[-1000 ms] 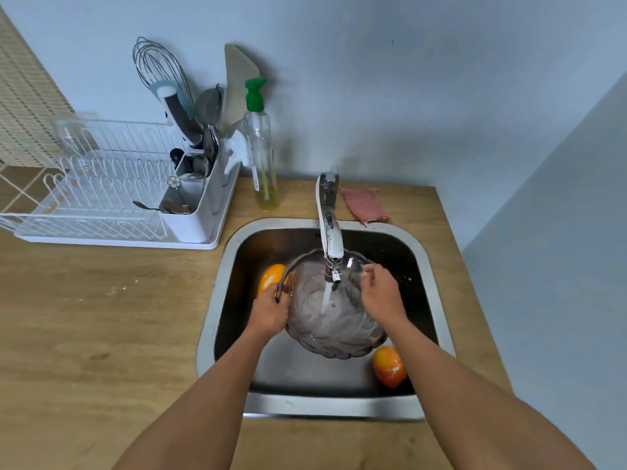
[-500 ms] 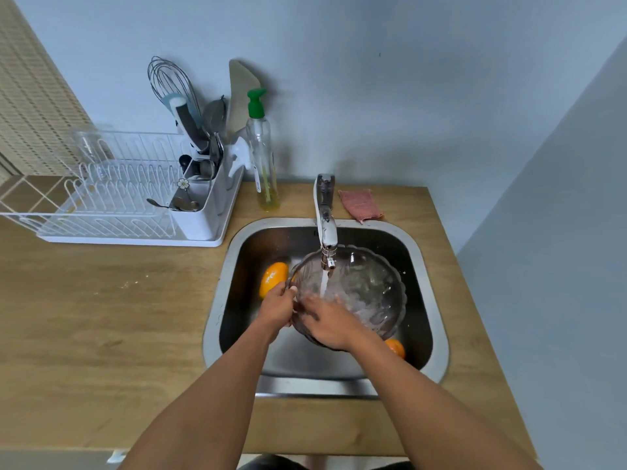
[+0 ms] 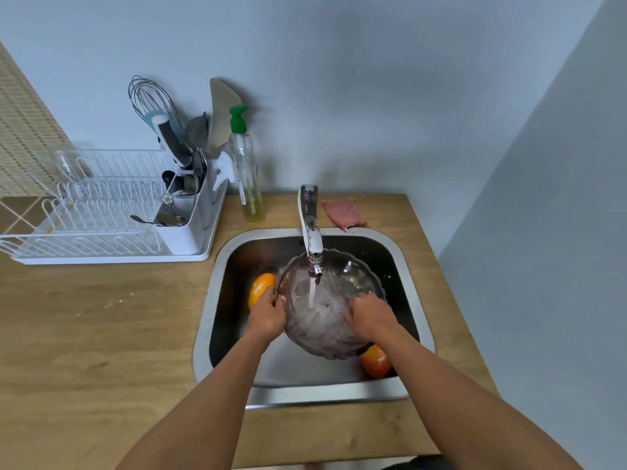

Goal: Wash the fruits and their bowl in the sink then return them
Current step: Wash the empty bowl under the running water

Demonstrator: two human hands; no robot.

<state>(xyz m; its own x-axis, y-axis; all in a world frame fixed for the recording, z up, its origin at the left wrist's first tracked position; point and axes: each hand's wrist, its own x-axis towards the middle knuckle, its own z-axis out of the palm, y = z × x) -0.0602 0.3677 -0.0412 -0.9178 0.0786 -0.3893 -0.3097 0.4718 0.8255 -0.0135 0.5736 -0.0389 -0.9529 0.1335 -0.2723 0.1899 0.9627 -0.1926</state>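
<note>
A clear scalloped glass bowl [image 3: 336, 283] is held tilted in the steel sink [image 3: 415, 300] under the tap [image 3: 310, 228], with water running into it. My left hand [image 3: 266, 315] grips the bowl's left rim. My right hand [image 3: 369, 315] rests inside the bowl on its right side, fingers against the glass. An orange fruit [image 3: 259, 288] lies at the sink's left, partly behind my left hand. A second orange-red fruit [image 3: 376, 362] lies at the front right, partly under the bowl.
A white dish rack [image 3: 101, 215] with a utensil holder, whisk and spoons stands on the wooden counter [image 3: 101, 334] to the left. A soap bottle [image 3: 246, 167] with a green pump and a pink cloth [image 3: 342, 212] sit behind the sink. Walls close off the back and right.
My right hand has moved from the bowl's near-left inside across to its right side. The left hand keeps its hold on the rim. The view has shifted slightly.
</note>
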